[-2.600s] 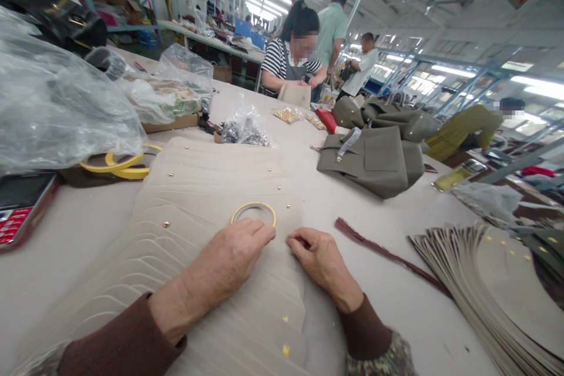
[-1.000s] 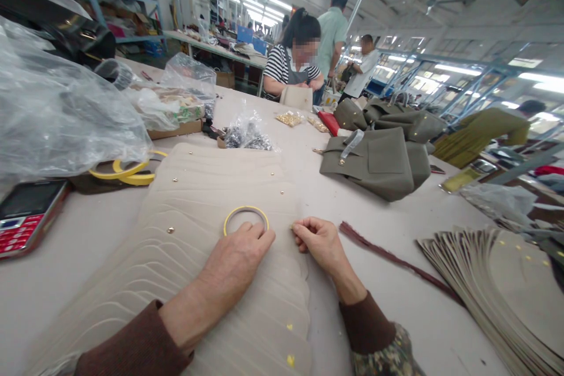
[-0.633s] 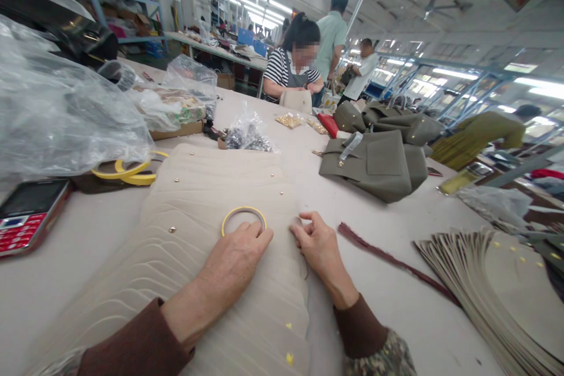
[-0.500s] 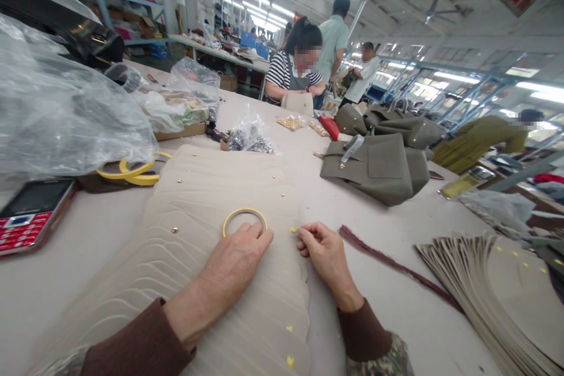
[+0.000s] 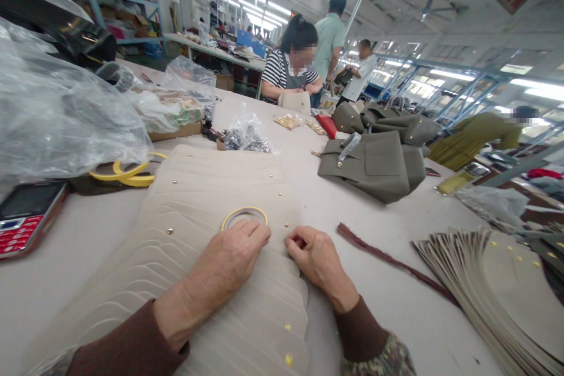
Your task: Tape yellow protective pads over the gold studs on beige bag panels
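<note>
My left hand (image 5: 229, 255) is closed on the near edge of a thin roll of yellow tape (image 5: 227, 217), just above a fanned stack of beige leather pieces (image 5: 176, 282). My right hand (image 5: 315, 252) is at the stack's right edge, thumb and fingers pinched together. Whatever it pinches is hidden. Just beyond its fingertips a small gold stud (image 5: 286, 225) shows bare on a beige piece. Other gold studs (image 5: 280, 194) sit on the pieces farther up. Two yellow tape bits (image 5: 288, 359) stick to pieces nearer me.
At left lie a red phone (image 5: 29, 217), yellow tape rolls (image 5: 134, 175) and clear plastic (image 5: 66, 106). An olive-grey bag (image 5: 365, 164) stands at right, beyond a brown strip (image 5: 396, 264). Another fan of pieces (image 5: 467, 282) lies far right. A co-worker (image 5: 293, 64) sits across the table.
The yellow bit beside my right fingertips is gone from sight, and a bare gold stud shows there. My right hand has shifted slightly left and its fingers have curled. The view has moved slightly.
</note>
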`<state>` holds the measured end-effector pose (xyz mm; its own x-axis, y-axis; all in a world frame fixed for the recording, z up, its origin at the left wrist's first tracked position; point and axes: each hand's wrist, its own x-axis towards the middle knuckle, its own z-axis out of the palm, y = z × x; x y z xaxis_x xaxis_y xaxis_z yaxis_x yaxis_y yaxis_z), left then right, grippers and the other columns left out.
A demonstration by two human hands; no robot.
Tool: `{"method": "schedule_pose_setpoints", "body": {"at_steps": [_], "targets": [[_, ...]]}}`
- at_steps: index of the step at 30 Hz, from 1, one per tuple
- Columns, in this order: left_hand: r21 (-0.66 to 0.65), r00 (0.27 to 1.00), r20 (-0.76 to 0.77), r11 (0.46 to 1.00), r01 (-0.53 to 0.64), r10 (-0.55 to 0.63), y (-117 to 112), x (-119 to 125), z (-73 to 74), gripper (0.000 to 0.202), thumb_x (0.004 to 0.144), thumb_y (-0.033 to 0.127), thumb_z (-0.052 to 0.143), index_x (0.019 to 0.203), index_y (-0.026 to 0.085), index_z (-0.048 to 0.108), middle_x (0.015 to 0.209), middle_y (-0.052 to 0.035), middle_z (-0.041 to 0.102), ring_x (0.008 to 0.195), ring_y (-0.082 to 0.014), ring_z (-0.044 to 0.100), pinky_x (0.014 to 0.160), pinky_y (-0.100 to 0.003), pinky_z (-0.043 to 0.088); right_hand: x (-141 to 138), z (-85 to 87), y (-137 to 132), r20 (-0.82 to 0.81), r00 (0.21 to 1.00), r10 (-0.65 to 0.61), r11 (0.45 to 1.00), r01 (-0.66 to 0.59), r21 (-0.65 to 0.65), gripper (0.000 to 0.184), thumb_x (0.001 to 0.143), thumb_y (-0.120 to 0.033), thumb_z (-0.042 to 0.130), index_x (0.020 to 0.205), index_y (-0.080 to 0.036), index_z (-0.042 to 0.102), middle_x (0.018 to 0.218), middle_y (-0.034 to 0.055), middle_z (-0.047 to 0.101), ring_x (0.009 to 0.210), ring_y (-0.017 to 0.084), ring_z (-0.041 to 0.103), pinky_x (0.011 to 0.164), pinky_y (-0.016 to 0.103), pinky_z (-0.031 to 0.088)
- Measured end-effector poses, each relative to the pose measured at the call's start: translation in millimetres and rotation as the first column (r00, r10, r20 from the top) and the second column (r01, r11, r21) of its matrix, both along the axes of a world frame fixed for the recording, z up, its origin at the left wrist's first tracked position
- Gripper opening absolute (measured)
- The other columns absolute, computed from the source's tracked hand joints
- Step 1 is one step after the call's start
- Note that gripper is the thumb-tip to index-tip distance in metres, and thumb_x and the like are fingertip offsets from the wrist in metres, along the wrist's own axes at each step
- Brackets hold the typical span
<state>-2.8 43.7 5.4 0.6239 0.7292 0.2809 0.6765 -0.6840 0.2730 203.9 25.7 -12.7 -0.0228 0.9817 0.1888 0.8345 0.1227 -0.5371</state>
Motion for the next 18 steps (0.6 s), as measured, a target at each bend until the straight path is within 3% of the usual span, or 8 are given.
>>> {"method": "schedule_pose_setpoints", "body": {"at_steps": [3,5,8,11,14,18], "targets": [[0.013,0.993,0.119,1.0,0.012,-0.013,1.0,-1.7,-4.5,0.02,0.096,0.016,0.039,0.097,0.02,0.058,0.09,-0.0036,0.066,0.085,-0.0164,0.062,0.077,-0.027,0.05,4.4,2.5,-4.5,-0.07,0.997,0.034,0.985,-0.046,-0.166,0.014,0.075,-0.016,0.058,0.064,-0.019,0.068,0.055,-0.0025,0.063,0.05,0.012,0.054,0.05,0.021,0.035],[0.024,0.981,0.189,0.999,0.046,-0.049,1.3,-1.8,-8.4,0.021,0.096,0.017,0.039,0.104,0.02,0.058,0.093,-0.0036,0.069,0.083,-0.0148,0.065,0.076,-0.025,0.052,4.8,4.0,-4.6,-0.143,0.989,0.029,0.98,-0.057,-0.19,0.013,0.074,-0.016,0.059,0.066,-0.019,0.069,0.057,-0.002,0.064,0.051,0.012,0.055,0.05,0.021,0.037],[0.057,0.962,0.254,0.995,0.085,-0.097,0.7,-0.8,-12.4,0.027,0.097,0.019,0.041,0.12,0.02,0.053,0.101,-0.0046,0.072,0.086,-0.0146,0.069,0.075,-0.024,0.054,-0.3,9.1,-4.3,-0.283,0.958,0.046,0.997,-0.062,-0.047,0.011,0.077,-0.019,0.062,0.077,-0.017,0.072,0.066,0.0007,0.069,0.057,0.013,0.058,0.056,0.022,0.043],[0.066,0.967,0.238,0.995,0.077,-0.091,-0.9,0.4,-12.9,0.035,0.098,0.022,0.04,0.133,0.02,0.042,0.102,-0.0061,0.073,0.086,-0.016,0.07,0.07,-0.024,0.054,-9.1,16.5,-6.9,-0.383,0.908,0.172,0.981,-0.123,0.148,0.014,0.083,-0.021,0.062,0.091,-0.017,0.072,0.08,0.0041,0.071,0.067,0.015,0.062,0.065,0.025,0.048],[0.026,0.974,0.212,0.997,0.071,-0.075,-2.2,1.6,-11.9,0.031,0.099,0.023,0.038,0.129,0.019,0.041,0.096,-0.0053,0.073,0.08,-0.0165,0.071,0.062,-0.024,0.052,-17.3,19.8,-10.1,-0.321,0.895,0.311,0.938,-0.234,0.255,0.015,0.086,-0.018,0.058,0.094,-0.018,0.07,0.081,0.0048,0.07,0.071,0.015,0.062,0.07,0.027,0.049],[-0.042,0.985,0.167,0.998,0.055,-0.048,-2.7,3.3,-10.3,0.026,0.097,0.021,0.039,0.123,0.019,0.043,0.086,-0.0025,0.071,0.075,-0.0166,0.069,0.058,-0.024,0.047,-23.7,14.5,-11.0,-0.165,0.934,0.316,0.916,-0.254,0.312,0.018,0.087,-0.014,0.051,0.085,-0.019,0.068,0.074,0.0044,0.067,0.066,0.015,0.06,0.066,0.026,0.048]]}}
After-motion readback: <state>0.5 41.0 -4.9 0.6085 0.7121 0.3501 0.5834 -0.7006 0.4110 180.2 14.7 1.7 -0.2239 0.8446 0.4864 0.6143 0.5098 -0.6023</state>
